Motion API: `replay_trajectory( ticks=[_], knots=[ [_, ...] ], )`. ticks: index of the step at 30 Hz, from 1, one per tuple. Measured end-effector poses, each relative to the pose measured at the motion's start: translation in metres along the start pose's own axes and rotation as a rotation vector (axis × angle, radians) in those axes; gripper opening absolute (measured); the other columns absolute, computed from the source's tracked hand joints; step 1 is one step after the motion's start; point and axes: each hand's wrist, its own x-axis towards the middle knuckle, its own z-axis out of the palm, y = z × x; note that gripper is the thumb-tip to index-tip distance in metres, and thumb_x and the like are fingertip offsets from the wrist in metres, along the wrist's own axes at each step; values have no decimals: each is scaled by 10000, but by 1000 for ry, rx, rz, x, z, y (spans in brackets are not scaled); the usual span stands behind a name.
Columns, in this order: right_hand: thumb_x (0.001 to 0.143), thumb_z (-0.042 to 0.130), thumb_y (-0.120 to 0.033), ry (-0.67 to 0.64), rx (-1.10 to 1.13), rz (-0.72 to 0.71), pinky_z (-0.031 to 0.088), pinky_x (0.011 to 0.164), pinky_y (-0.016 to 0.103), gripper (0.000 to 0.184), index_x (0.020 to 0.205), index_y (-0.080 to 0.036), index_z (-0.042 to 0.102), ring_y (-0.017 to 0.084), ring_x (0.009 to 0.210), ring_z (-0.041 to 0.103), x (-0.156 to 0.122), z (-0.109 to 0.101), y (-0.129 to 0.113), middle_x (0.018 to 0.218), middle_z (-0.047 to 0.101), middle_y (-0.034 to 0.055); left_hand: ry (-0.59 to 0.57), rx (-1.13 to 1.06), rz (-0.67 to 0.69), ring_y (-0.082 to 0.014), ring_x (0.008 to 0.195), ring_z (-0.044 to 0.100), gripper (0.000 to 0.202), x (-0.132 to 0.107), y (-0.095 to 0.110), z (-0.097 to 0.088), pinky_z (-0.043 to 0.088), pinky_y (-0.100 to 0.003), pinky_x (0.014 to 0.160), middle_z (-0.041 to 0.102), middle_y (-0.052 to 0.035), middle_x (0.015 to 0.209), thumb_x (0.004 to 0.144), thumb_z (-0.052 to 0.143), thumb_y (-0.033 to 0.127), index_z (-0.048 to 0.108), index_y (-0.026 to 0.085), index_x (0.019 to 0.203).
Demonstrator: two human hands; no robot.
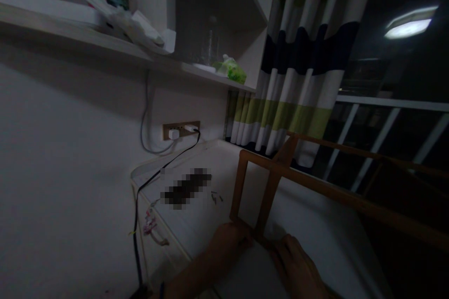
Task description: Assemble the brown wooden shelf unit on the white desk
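A brown wooden frame (pixel 242 182) stands on the white tabletop (pixel 210 224), its long rails reaching off to the right. My left hand (pixel 231 240) is closed around the near lower corner of this frame. At the lower rail, further right, my right hand (pixel 294 261) has its fingers bent against the wood. Dim light hides the exact grip of both thumbs. Several small thin pieces, perhaps screws (pixel 215 197), lie on the tabletop left of the frame.
A blurred-out dark object (pixel 185 189) lies behind my left hand. Along the left edge runs a black cable (pixel 136 215) to a wall socket (pixel 180 128). Shelves (pixel 140 56) overhang the back; a striped curtain (pixel 298 79) and railing (pixel 382 126) are at right.
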Motion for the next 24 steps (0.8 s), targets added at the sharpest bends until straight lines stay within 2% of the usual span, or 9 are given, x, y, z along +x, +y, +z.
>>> replay_trajectory(
  ticks=[5, 9, 17, 20, 24],
  knots=[
    [901, 182, -246, 55, -30, -43, 476, 657, 257, 394, 867, -193, 572, 149, 728, 568, 6, -9, -2, 799, 548, 58, 18, -1, 3, -166, 839, 600, 144, 4, -2, 2, 430, -250, 755, 668, -13, 896, 747, 509, 216, 644, 208, 797],
    [894, 215, -221, 45, -29, -48, 484, 625, 243, 370, 848, -180, 580, 144, 691, 575, 9, -15, -3, 776, 552, 58, 30, -45, 8, -146, 815, 606, 147, 6, -5, -1, 432, -223, 727, 671, -3, 878, 739, 514, 202, 645, 215, 805],
    [862, 325, -174, -2, -29, -26, 484, 671, 276, 257, 891, -185, 580, 166, 752, 577, 3, -9, -1, 830, 562, 62, -10, -82, 34, -140, 825, 591, 134, 9, -5, -1, 418, -215, 742, 656, 3, 882, 732, 533, 228, 613, 213, 838],
    [861, 325, -168, -32, 0, -19, 486, 672, 283, 255, 896, -189, 577, 163, 737, 574, 3, -8, -1, 814, 556, 54, 6, -90, -7, -132, 778, 581, 140, 8, -7, 0, 415, -202, 674, 644, 10, 854, 721, 540, 232, 576, 213, 855],
    [873, 279, -185, -8, 12, -26, 494, 677, 283, 299, 897, -180, 577, 166, 752, 580, 5, -11, -2, 818, 559, 62, -8, -117, 11, -119, 770, 567, 125, 7, -8, -2, 402, -194, 670, 633, 15, 847, 738, 513, 218, 553, 213, 857]
  ],
)
